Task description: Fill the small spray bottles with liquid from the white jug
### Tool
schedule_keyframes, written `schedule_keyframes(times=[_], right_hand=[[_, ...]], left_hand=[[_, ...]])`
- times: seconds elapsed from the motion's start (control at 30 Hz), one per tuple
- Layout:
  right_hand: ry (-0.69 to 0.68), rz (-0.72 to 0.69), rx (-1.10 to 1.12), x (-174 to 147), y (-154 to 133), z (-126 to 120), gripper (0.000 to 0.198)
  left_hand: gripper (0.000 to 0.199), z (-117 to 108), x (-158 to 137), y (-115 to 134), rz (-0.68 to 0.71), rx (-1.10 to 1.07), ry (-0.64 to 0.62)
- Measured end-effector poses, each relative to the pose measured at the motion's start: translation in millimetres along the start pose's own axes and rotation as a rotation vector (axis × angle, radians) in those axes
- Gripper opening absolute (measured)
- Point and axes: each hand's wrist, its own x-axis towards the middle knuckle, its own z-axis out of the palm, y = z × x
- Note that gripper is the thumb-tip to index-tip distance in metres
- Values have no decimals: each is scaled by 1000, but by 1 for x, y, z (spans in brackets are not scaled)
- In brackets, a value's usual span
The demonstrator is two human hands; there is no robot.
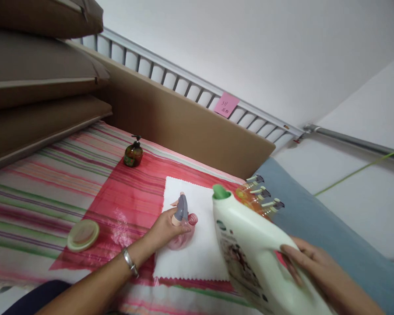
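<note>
Over striped cloth (49, 192), the outstretched left hand (166, 228) clasps a spray head (182, 207), the right hand (315, 262) a tilted jug (254, 245).

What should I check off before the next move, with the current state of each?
1. Spray head in the left hand: ok, gripped.
2. Pink bottle's neck uncovered: ok, the spray head is off it.
3. Jug gripped by its handle: ok, the right hand is around it.
4. Jug's mouth at the bottle's neck: not ok, it is apart, to the right in this view.
5. White cloth beneath the bottle: ok.
6. Liquid level inside the jug: cannot tell, the walls hide it.
</note>
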Motion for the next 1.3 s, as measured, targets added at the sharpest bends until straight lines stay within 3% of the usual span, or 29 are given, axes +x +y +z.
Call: schedule_keyframes(times=[0.1, 0.17, 0.4, 0.57, 0.73, 0.9, 1.1, 1.17, 1.23, 1.3], right_hand=[[-110, 210, 586, 11, 12, 5, 43], [-12, 205, 799, 22, 13, 15, 43], [363, -14, 1054, 89, 5, 84, 37], [494, -70, 1008, 135, 9, 137, 40], [471, -81, 868, 141, 17, 170, 45], [365, -84, 643, 125, 22, 155, 40], [482, -74, 424, 79, 13, 131, 55], [337, -156, 316, 58, -10, 133, 46], [69, -276, 198, 40, -41, 140, 39], [-49, -349, 98, 29, -73, 148, 39]], left_hand=[[31, 0, 1, 0, -23, -18, 3], [30, 0, 0, 2, -32, -17, 1], [35, 0, 2, -2, -51, 4, 24], [43, 0, 3, -6, -67, -32, 37], [45, 1, 1, -1, -95, -29, 48], [44, 0, 0, 0, -110, -38, 27], [37, 1, 0, -1, -61, 5, 23], [35, 1, 0, 0, -49, 33, 23], [33, 2, -1, 2, -22, 49, 28], [33, 3, -2, 6, 28, 45, 14]])
